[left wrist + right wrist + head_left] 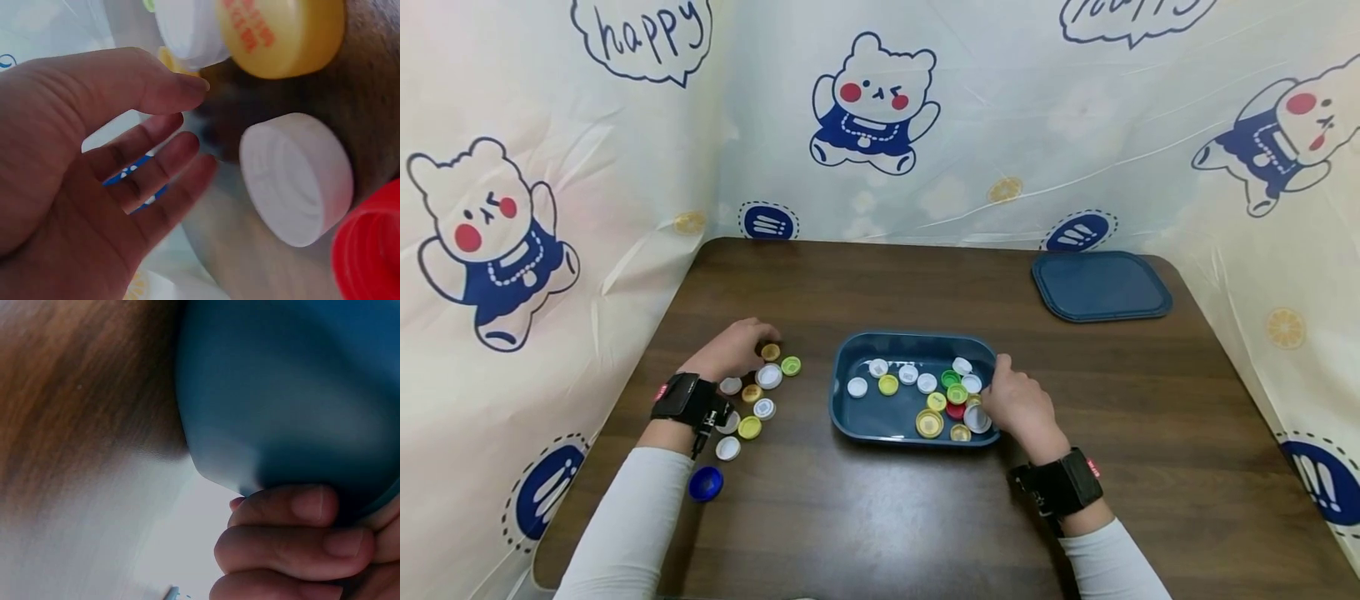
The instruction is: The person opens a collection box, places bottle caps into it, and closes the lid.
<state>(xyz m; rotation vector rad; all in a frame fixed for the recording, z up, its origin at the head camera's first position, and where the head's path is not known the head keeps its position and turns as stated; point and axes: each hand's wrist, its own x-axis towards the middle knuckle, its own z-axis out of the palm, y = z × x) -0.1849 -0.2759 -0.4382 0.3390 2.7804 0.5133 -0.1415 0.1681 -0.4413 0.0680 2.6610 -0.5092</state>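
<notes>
My left hand (735, 348) hovers at the far end of a scattered group of bottle caps, its fingertips right by a gold-yellow cap (771, 352). In the left wrist view its thumb (169, 90) and loosely bent fingers stand apart, with nothing seen between them. Close by lie a white cap (297, 181), a red cap (375, 244) and a yellow cap with red print (281, 40). My right hand (1021, 408) grips the right end of a dark blue tray (865, 423); its curled fingers (294, 547) press the outer wall. Several caps sit inside the tray, mostly toward the right.
A blue cap (706, 483) lies nearest the front, beside the left sleeve. A lime-green cap (791, 366) marks the right side of the loose group. At the table's back right rests a flat dark blue lid (1101, 286). Printed cloth (1000, 100) hangs behind the brown table (880, 533).
</notes>
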